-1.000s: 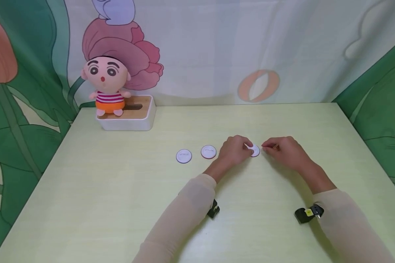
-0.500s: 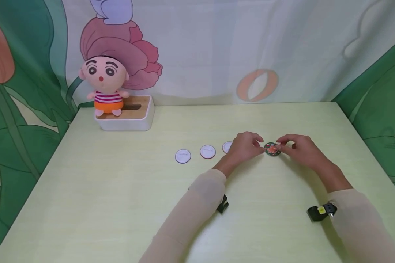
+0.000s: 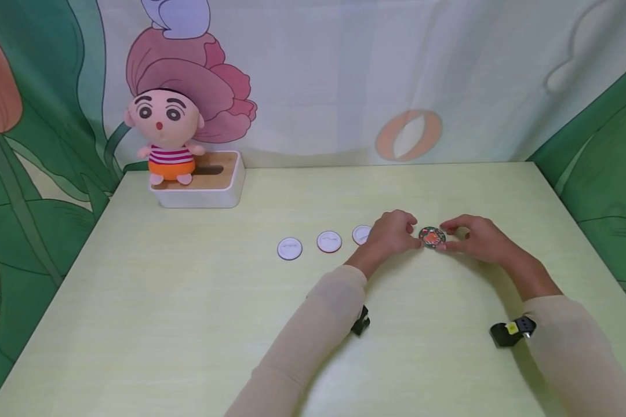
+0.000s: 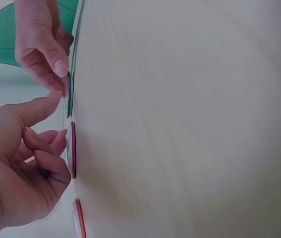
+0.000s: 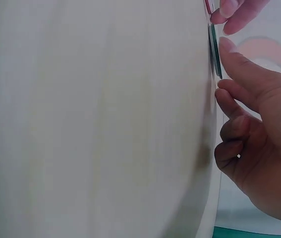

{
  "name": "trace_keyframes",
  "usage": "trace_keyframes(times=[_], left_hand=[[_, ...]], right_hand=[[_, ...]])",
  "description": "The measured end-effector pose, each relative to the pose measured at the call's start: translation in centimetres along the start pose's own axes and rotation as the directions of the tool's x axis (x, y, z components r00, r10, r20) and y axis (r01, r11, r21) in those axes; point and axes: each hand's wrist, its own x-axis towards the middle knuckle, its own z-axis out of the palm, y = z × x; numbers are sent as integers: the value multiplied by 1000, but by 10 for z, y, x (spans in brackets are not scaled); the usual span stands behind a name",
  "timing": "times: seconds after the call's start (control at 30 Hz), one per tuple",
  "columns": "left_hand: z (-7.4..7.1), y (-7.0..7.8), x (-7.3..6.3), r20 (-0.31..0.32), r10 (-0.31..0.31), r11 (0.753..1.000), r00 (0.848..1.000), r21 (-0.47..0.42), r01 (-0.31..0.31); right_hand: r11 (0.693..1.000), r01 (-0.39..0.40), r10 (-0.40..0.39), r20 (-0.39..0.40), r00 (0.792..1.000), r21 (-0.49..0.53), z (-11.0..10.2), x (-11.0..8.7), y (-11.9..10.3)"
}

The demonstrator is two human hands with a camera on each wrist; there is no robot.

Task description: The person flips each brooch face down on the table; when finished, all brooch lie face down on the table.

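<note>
A round badge (image 3: 431,236) with a dark rim and an orange design lies face up on the table between the two hands. The right hand (image 3: 477,237) has its thumb and index finger at the badge's right edge, pinching it. From the other side the left hand (image 3: 393,233) reaches its thumb to the badge's left edge, the index finger held apart. The right wrist view shows the badge's green edge (image 5: 214,49) close to the tabletop. Left of it lie a white disc (image 3: 361,234) partly behind the left hand, a second white disc (image 3: 329,241) and a third white disc (image 3: 289,248).
A plush doll (image 3: 168,139) sits on a white tissue box (image 3: 200,198) with a wooden top at the back left. A printed curtain (image 3: 313,81) hangs behind the pale table (image 3: 188,301).
The left hand has left the nearest white disc and moved right to the badge. The badge, earlier mostly hidden in the right hand, now lies face up; the right hand has shifted right.
</note>
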Motion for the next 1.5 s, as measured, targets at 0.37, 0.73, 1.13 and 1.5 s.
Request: trace_keyframes(times=[0.37,0.73,1.13,1.5], left_hand=[[6,8,5,-23,-61,998,998,33,62],[13,10,6,-62,-33,997,998,74,38],[13,10,8,-61,-46,995,997,84,51],[13,11,8,-71,-59,996,996,62,64]], right_hand=[[1000,-3,3,-19,1000,12,2,4,0],[999,53,-53,-41,998,2,0,1,-6],[996,85,-84,-50,995,21,2,3,-2],[996,67,-65,-46,997,55,2,2,-7]])
